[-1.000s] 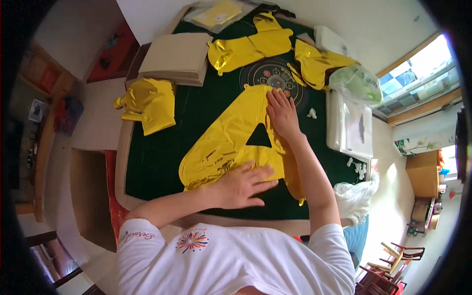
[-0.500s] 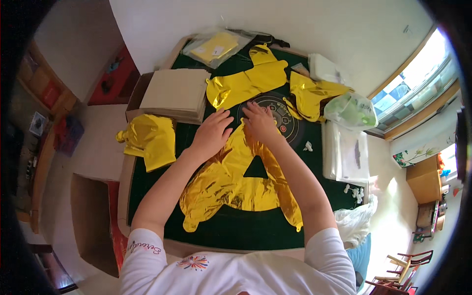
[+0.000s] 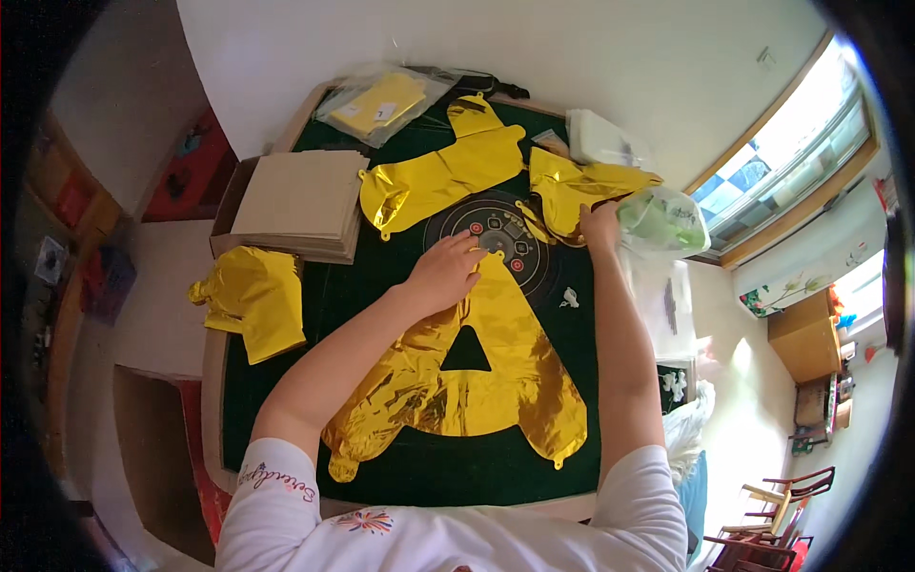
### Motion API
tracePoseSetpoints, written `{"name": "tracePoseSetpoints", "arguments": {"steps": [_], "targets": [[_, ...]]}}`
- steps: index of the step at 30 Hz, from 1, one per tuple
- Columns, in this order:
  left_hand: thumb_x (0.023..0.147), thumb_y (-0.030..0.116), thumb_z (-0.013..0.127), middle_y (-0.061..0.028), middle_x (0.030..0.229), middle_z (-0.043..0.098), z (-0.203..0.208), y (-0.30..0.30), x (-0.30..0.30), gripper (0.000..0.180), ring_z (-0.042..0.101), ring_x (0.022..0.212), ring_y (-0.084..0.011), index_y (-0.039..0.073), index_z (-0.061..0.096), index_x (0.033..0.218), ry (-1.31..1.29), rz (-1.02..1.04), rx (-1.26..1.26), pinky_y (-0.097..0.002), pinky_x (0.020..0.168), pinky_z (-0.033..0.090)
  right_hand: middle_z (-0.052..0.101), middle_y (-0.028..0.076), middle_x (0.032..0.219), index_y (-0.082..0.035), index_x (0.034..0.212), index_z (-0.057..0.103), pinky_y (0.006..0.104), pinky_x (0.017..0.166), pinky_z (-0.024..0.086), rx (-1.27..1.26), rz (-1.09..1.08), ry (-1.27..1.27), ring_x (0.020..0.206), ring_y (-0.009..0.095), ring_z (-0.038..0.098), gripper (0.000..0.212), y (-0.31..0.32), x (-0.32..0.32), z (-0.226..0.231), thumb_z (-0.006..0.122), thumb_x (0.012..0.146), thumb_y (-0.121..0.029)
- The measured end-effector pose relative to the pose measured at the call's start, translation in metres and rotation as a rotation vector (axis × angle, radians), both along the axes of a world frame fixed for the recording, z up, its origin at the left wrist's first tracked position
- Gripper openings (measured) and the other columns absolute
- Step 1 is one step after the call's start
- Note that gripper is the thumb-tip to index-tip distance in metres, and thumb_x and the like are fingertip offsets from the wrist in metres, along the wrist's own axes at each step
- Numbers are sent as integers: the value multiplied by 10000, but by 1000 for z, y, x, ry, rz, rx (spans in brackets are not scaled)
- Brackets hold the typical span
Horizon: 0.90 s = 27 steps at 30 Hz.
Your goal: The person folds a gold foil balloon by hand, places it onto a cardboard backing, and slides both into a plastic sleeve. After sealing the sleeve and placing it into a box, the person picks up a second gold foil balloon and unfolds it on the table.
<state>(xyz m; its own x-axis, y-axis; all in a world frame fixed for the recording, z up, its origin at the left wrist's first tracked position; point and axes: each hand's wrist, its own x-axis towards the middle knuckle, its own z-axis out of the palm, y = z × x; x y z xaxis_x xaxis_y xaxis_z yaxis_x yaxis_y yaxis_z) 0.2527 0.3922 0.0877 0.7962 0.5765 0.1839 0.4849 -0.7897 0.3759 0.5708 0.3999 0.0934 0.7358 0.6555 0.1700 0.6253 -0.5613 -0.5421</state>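
A flat gold foil balloon [image 3: 477, 389] shaped like an A lies in front of me on the dark green table top [image 3: 558, 319], its narrow tip pointing away. My left hand [image 3: 443, 274] rests at the left of that tip, fingers stretched out. My right hand [image 3: 601, 229] is at the far right, against the lower edge of a folded gold foil piece [image 3: 572, 186]. Its fingertips are hard to make out there, so a grip cannot be confirmed. Another gold foil balloon [image 3: 443, 173] lies flat beyond my left hand.
Left: a stack of beige cardboard sheets [image 3: 297, 200] and a crumpled gold foil piece [image 3: 255, 300]. Far edge: a clear bag with gold foil [image 3: 381, 103]. Right: a plastic bag with green contents [image 3: 662, 224], clear packaging [image 3: 660, 305] and a small white scrap [image 3: 569, 297].
My right hand has left the A-shaped balloon's tip and moved right to the folded gold foil. My left hand stays near the tip. The whole view has shifted slightly.
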Motion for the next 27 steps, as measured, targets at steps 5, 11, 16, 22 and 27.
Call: {"name": "tracePoseSetpoints", "arguments": {"steps": [5, 11, 16, 22, 27], "targets": [[909, 221, 595, -158, 1383, 498, 21, 25, 38, 408, 422, 1327, -298, 37, 560, 1272, -61, 23, -106, -390, 1077, 375, 668, 282, 1000, 102, 944, 621, 409, 791, 508, -89, 86, 169, 924, 379, 658, 417, 25, 38, -13, 685, 803, -285], [894, 233, 615, -137, 1349, 535, 16, 50, 82, 440, 519, 1238, -281, 42, 558, 1286, -166, 121, -310, -371, 994, 444, 660, 214, 824, 34, 877, 633, 409, 706, 491, 438, 232, -45, 777, 397, 620, 223, 32, 20, -17, 669, 759, -151], [834, 293, 719, -182, 1465, 396, 13, 59, 111, 802, 443, 1318, -292, 52, 299, 1473, -626, 273, -397, -369, 1057, 388, 630, 178, 1076, -55, 1032, 646, 434, 873, 469, 422, 725, -416, 1035, 408, 565, 245, 19, -52, 11, 658, 795, -116], [825, 255, 715, -233, 1370, 486, 12, 60, 128, 846, 504, 1259, -308, -26, 241, 1467, -819, 262, -600, -347, 1043, 395, 647, 129, 1154, -66, 1142, 633, 392, 922, 468, 298, 911, -166, 1106, 317, 584, 271, -22, -49, 12, 620, 888, -158], [896, 234, 609, -217, 1206, 613, -59, 138, 66, 523, 603, 1107, -310, -11, 460, 1334, -1625, 275, -1094, -384, 970, 448, 671, 169, 1058, -59, 1202, 617, 394, 880, 488, 260, 881, 219, 1049, 336, 615, 347, 15, -61, 3, 601, 925, -266]]}}
